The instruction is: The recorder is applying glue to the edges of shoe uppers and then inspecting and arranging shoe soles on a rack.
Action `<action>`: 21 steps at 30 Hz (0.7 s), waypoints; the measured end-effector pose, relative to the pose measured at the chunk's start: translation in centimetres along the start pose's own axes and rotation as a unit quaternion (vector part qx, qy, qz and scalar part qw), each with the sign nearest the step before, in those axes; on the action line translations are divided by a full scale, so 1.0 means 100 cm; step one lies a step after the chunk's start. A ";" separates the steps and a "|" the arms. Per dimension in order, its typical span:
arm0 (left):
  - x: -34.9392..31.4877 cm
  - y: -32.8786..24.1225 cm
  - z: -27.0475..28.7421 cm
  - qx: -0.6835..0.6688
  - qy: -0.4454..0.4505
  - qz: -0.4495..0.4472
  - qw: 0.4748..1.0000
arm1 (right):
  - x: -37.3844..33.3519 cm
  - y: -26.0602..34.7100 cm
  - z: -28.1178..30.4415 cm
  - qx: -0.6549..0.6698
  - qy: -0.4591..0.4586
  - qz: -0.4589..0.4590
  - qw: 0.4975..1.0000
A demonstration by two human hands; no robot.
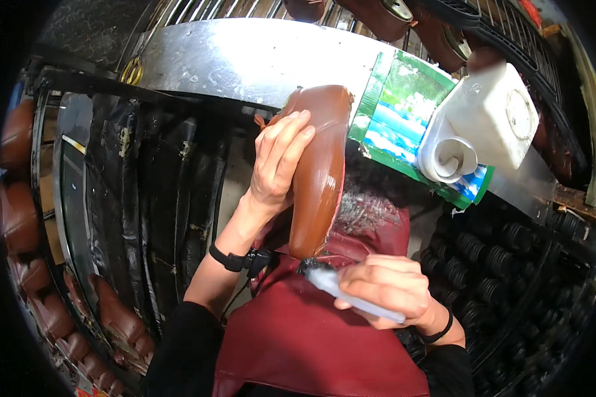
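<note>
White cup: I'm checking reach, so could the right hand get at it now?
Probably yes: nothing visible blocks the way from the right hand to the white cup, though the fingers hold a brush.

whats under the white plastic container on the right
Under the white plastic container a flat green-and-blue sheet shows, lying partly over the metal bench. The stretch directly beneath the container is covered, so anything else there cannot be seen.

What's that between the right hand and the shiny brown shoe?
In the head view, a pale-handled brush with dark bristles is between the right hand and the shoe.
</note>
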State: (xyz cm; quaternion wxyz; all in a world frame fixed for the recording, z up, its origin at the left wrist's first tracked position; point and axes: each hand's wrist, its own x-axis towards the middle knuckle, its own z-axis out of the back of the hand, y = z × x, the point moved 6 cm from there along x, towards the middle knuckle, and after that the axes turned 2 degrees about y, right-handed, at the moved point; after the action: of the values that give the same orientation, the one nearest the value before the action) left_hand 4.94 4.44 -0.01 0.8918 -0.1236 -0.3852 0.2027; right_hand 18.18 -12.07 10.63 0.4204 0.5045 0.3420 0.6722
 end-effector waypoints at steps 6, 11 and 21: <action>0.014 -0.013 0.002 0.001 0.018 0.009 1.000 | -0.005 -0.034 0.048 0.221 -0.224 -0.188 0.930; 0.025 -0.014 0.005 0.013 0.046 0.028 0.998 | 0.009 -0.037 0.054 0.171 -0.252 -0.177 0.936; 0.077 -0.004 0.017 -0.012 0.102 0.093 0.990 | 0.052 0.012 0.071 -0.037 -0.120 -0.017 0.992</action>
State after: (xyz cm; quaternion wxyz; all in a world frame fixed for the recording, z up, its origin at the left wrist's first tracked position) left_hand 8.60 7.68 6.21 0.9022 -0.1891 -0.2816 0.2665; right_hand 24.09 -7.61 15.53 0.4880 0.5596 0.2729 0.6117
